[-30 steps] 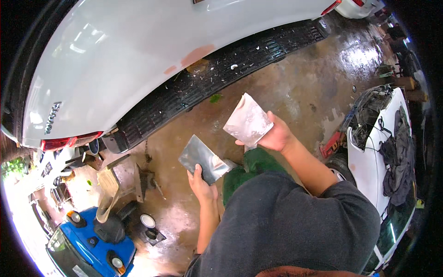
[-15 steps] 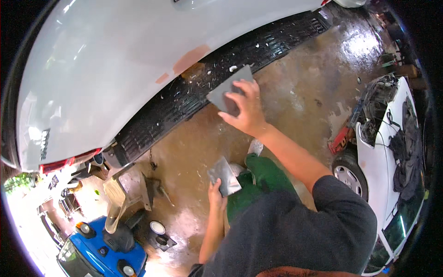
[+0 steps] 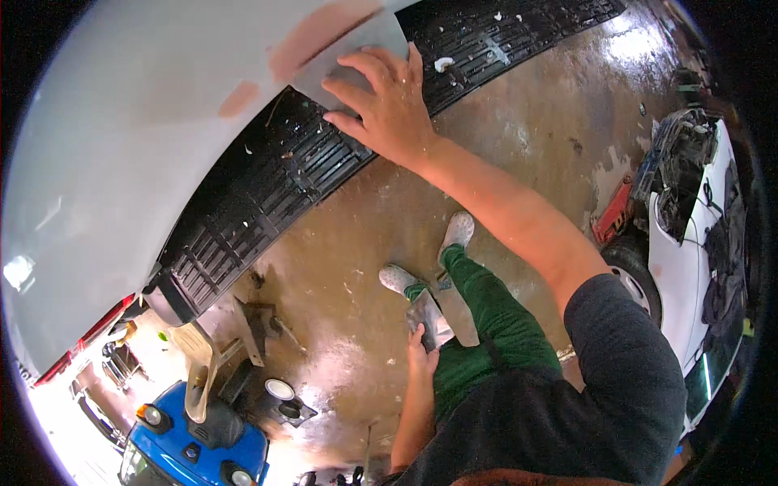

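Blue vehicle [image 3: 168,433] at lower left, red jack [image 3: 613,212] beside a white car [image 3: 677,287] at right

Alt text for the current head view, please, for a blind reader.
The wearer's bare right hand holds a flat grey rectangular sheet partly over a pinkish patch on a white vehicle's curved body, above a black ribbed bumper. The bare left hand, lower down, holds a shiny grey flat plate near green trousers.

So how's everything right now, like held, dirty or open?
Right hand: fingers spread, holding grey sheet.
Grey sheet: overlapping big pink patch; contact unclear.
Big pink patch: partly covered.
Left hand: curled, holding shiny sheet.
Shiny sheet: held low, before green trousers.
Black bumper: littered with pale bits.
White car at right: front innards exposed.
Floor: shiny, wet-looking.
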Demonstrator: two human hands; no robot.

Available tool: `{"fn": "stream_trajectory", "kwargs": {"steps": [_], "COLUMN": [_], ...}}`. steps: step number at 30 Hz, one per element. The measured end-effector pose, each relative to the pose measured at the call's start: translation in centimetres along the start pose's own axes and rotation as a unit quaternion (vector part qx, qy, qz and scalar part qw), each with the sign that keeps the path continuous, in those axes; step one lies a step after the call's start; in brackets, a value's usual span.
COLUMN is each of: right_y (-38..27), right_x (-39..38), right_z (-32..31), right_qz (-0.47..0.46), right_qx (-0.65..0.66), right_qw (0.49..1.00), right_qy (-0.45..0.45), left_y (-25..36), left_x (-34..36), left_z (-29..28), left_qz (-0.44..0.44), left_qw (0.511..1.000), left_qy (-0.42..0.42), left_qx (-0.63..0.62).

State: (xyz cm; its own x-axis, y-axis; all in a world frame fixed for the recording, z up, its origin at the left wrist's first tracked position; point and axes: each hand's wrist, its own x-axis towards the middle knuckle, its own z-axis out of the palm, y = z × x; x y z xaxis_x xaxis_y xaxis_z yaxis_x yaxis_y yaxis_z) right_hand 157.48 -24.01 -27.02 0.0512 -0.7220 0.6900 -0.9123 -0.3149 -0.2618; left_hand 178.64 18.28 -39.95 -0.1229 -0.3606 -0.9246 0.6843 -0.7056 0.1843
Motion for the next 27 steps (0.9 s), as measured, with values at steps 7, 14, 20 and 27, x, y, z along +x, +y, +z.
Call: {"fn": "stream_trajectory", "kwargs": {"steps": [7,14,20,27], "right_y": [0.4,-2.2,-4.8,-5.9], "right_x": [-0.4,-1.5,-3.3,0.5], "right_z": [0.7,-11.5,-26.4,-38.5], "right_qz": [0.011,0.146,0.42,0.194], "right_qx": [0.004,0.302,0.852,0.559], "right_qw": [1.0,0.942,0.297,0.794], "right_qy": [0.003,0.017,0.096,-0.138], "left_y": [4.0,8.2,15.4,16.0], "left_x": [-0.6,-5.0,-15.1,-26.3], "left_z": [-3.1,2.1,15.2,31.7], "left_qz": [-0.014,0.067,0.247,0.316], "left_qw": [1.0,0.997,0.954,0.911], "left_qy": [-0.019,-0.012,-0.124,-0.245], "left_qx": [-0.009,0.029,0.115,0.101]}}
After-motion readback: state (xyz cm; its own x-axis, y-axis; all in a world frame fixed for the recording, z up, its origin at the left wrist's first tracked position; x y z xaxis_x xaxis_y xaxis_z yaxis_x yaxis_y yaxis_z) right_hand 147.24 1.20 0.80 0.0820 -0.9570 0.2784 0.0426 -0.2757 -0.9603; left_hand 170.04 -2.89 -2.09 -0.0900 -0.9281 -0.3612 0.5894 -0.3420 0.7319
